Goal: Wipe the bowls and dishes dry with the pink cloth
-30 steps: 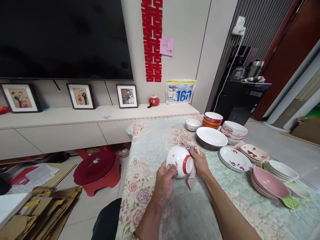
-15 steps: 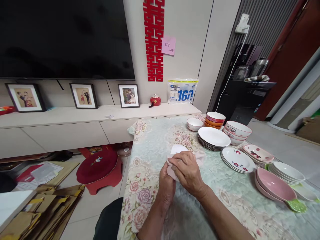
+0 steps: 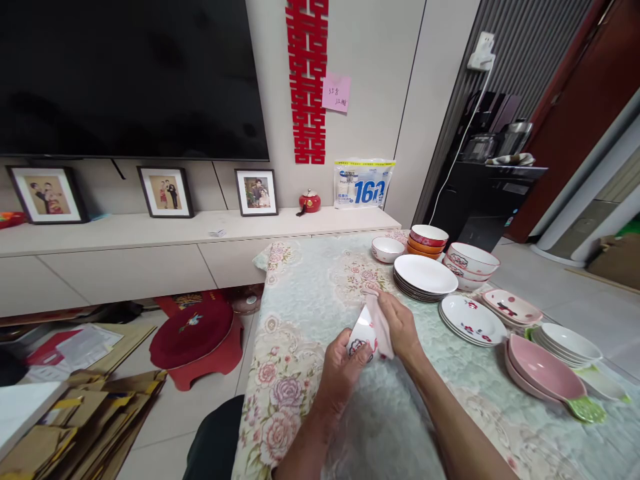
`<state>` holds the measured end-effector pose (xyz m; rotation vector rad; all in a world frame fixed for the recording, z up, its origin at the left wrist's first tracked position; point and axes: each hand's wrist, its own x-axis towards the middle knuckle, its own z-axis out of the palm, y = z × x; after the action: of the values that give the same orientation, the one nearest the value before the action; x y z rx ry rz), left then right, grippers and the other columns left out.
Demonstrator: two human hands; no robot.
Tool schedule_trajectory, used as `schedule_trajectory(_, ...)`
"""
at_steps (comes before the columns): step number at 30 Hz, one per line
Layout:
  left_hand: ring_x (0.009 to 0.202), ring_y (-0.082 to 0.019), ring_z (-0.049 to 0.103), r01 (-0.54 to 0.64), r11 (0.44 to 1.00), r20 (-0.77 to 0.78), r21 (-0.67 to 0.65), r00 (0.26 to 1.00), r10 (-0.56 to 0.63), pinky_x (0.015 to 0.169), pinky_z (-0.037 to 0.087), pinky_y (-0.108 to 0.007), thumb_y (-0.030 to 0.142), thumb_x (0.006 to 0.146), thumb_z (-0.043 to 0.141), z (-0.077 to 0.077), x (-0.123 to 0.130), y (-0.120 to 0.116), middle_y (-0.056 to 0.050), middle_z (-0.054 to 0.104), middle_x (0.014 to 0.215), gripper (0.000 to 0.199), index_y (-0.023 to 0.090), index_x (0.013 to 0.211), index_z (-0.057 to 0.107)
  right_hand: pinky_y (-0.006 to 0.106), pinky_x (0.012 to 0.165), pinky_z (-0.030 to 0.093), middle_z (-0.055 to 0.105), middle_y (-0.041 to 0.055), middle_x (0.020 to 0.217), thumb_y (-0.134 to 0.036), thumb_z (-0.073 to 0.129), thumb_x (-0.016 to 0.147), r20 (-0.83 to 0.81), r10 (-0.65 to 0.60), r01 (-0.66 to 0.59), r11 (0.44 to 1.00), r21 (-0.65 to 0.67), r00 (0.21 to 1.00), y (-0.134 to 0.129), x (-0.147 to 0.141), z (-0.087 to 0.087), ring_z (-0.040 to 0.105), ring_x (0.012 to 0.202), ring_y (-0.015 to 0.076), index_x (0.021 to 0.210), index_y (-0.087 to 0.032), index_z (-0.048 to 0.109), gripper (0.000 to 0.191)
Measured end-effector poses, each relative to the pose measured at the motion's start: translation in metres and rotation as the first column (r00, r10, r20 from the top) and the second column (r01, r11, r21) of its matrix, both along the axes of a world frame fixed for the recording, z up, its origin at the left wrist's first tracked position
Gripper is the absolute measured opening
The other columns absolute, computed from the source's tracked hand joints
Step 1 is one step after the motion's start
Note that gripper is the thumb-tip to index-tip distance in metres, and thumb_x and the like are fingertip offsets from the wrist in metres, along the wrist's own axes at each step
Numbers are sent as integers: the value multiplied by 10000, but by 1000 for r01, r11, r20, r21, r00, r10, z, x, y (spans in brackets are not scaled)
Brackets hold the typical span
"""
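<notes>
My left hand (image 3: 341, 370) grips a white patterned bowl (image 3: 364, 325) by its near edge, thumb across the outside. The bowl is tilted on its side above the table, with a dark-outlined red motif near my thumb. My right hand (image 3: 400, 325) is closed on a pale pink cloth (image 3: 381, 327), which lies against the bowl's right side. Part of the bowl is hidden behind the cloth and fingers. Right of my hands are a stack of white plates (image 3: 425, 273) and several flowered plates (image 3: 473, 320).
Further back stand a small bowl (image 3: 387, 249), orange and red bowls (image 3: 429, 240) and larger patterned bowls (image 3: 470, 260). Pink leaf-handled dishes (image 3: 545, 367) and white dishes (image 3: 573, 340) lie at the right. A red stool (image 3: 195, 340) is left of the flowered tablecloth (image 3: 285, 393).
The bowl has turned so its patterned outside shows. My right hand has moved right and apart from my left, with the cloth now spread along the bowl's right side.
</notes>
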<state>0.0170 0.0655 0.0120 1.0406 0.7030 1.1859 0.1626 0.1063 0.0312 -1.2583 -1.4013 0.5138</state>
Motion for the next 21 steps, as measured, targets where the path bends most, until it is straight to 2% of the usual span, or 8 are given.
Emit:
schedule_trajectory(2,635,-136,480,-23,1000,56,7,998,23,617,385,-242,389,721,785,1,0,2,13,575,683,281,174,861,670,441,1010,414,688,113,1195,-445,540,922,250,19,-56,989,141,968,-11,-13,8,578,1149,284,1143,-216,699,356)
schedule_trajectory(4,661,-141,492,-84,996,79,31,994,81,637,411,-240,333,666,820,3,0,3,13,591,702,260,179,810,668,473,1061,359,644,118,1284,-350,579,906,490,12,-142,963,229,872,-21,-23,16,530,1225,295,1205,-230,679,337)
schedule_trajectory(6,675,-144,498,-114,993,75,40,991,110,646,423,-238,298,639,832,5,0,3,11,603,706,242,175,754,657,479,1063,353,647,114,1276,-304,580,909,586,15,-202,945,256,810,-25,-27,21,528,1226,294,1191,-232,688,310)
schedule_trajectory(8,674,-143,509,-79,997,90,10,993,77,648,426,-240,308,672,814,4,0,3,7,617,713,232,171,792,670,463,1047,379,664,110,1241,-308,557,925,558,47,-227,939,258,828,-23,-21,21,552,1193,279,1178,-230,693,297)
schedule_trajectory(11,611,-121,492,-32,998,149,-53,988,39,617,402,-237,364,722,791,-3,0,2,11,607,669,257,156,826,680,426,1019,418,691,96,1187,-370,538,938,314,153,-219,958,186,937,-10,-5,15,587,1145,262,1151,-235,709,305)
schedule_trajectory(13,565,-103,470,-43,996,188,-82,981,58,587,383,-231,399,723,797,-8,0,2,17,587,618,289,143,777,674,397,979,444,710,83,1155,-436,569,916,9,217,-217,974,59,976,-1,4,7,612,1103,263,1108,-226,730,328)
schedule_trajectory(16,537,-98,470,-69,992,241,-104,966,92,567,385,-228,446,734,787,-9,0,3,20,586,580,320,146,745,675,351,826,504,749,66,1020,-549,650,830,-455,181,-258,960,-112,872,7,6,-6,659,929,253,1030,-201,738,411)
schedule_trajectory(21,673,-175,630,-40,991,358,-126,930,83,673,481,-284,441,782,745,1,-1,4,-38,708,715,305,159,897,733,367,693,538,737,54,729,-695,530,841,-696,127,-360,911,-200,707,9,-10,-19,686,719,253,895,-189,701,537)
